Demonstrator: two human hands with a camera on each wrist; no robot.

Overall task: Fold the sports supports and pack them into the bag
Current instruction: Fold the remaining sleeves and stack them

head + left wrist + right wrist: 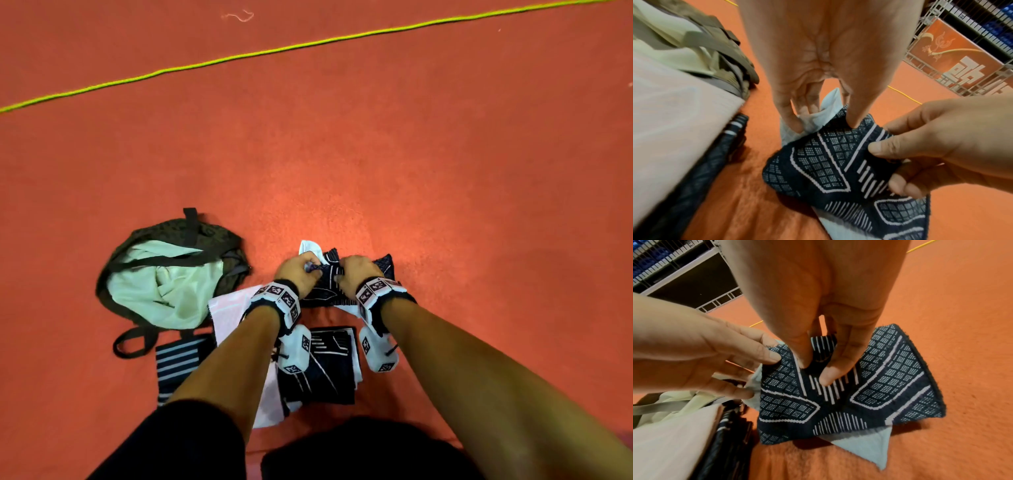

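Bare forearms filled the near edge of the head view, each wrist strapped with a white marker-tagged camera unit. Left hand (818, 68): thumb and fingers were pinched on the left edge of the dark navy knitted sports support with white grid and stripe pattern (849, 394), together with the white paper insert (865, 446) poking out of it. Right hand (818, 305): thumb and fingers were curled onto the support's middle, bunching a crease there. The support was held raised just off the orange carpeted floor (376, 137), between the two hands, only partly folded.

Outward from the hands:
- A second navy patterned support (325, 366) was seen lying flat below the wrists, on a pale sheet (233, 305).
- A striped navy-and-white band (178, 363) was lying by the left forearm, touching the pale sheet's edge.
- The dark olive fabric bag with pale green lining (164, 274) was lying open just left of the hands, strap loops splayed; only lining could be made out in its mouth.
- A yellow-green cord (308, 42) was stretched across the floor, well apart.

Progress was judged early: first fold in hand, nothing visibly packed, two pieces left on the floor. Whether those two were already folded could not be told.
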